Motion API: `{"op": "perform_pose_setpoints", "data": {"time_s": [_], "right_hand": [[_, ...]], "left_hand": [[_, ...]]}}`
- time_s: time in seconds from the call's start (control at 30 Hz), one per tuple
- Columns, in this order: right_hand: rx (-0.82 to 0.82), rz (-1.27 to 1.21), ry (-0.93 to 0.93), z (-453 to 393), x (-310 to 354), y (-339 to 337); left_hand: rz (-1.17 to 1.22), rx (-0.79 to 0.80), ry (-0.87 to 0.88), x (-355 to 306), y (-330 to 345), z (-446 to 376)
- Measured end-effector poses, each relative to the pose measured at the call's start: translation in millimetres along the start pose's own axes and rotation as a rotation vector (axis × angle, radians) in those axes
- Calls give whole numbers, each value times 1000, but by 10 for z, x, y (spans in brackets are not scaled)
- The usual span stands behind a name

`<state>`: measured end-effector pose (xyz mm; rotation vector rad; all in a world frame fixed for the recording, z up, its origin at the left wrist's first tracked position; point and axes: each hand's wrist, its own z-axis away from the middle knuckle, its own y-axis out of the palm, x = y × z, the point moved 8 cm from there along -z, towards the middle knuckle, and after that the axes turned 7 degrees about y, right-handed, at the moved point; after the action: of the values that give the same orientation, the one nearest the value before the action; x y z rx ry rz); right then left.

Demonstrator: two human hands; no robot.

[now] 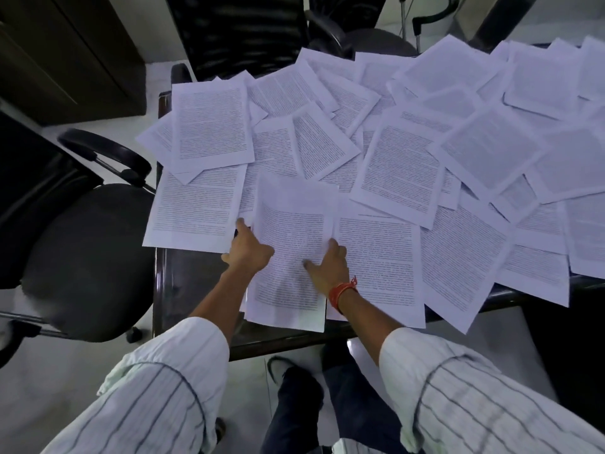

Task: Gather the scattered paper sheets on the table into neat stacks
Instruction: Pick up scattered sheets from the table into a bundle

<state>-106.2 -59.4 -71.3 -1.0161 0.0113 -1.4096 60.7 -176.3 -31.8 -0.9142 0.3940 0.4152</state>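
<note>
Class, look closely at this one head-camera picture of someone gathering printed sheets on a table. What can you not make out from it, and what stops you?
- Printed text on the sheets: too small and blurred to read.
- Table right end: cut by the frame edge.
- Left hand fingers: tucked under the near sheet, so the grip is hidden.
- Right hand: motion-blurred.
- Sheet count: overlaps hide it.
</note>
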Motion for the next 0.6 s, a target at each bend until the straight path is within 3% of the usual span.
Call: {"op": "perform_pose_setpoints", "data": {"time_s": [0.07, 0.13, 0.27, 0.33, 0.6], "right_hand": [[-198, 2, -66, 51, -59, -262], [-347, 229, -89, 125, -178, -422], [-154, 589, 54, 151, -504, -232], [-151, 652, 55, 160, -525, -163], [-308, 432, -108, 366, -277, -335]], "left_hand": [[201, 2, -15, 40, -40, -5], [442, 85, -43, 102, -64, 53], [636, 94, -102, 316, -366, 160], [688, 95, -124, 488, -513, 165], [723, 52, -152, 881, -338, 416]]}}
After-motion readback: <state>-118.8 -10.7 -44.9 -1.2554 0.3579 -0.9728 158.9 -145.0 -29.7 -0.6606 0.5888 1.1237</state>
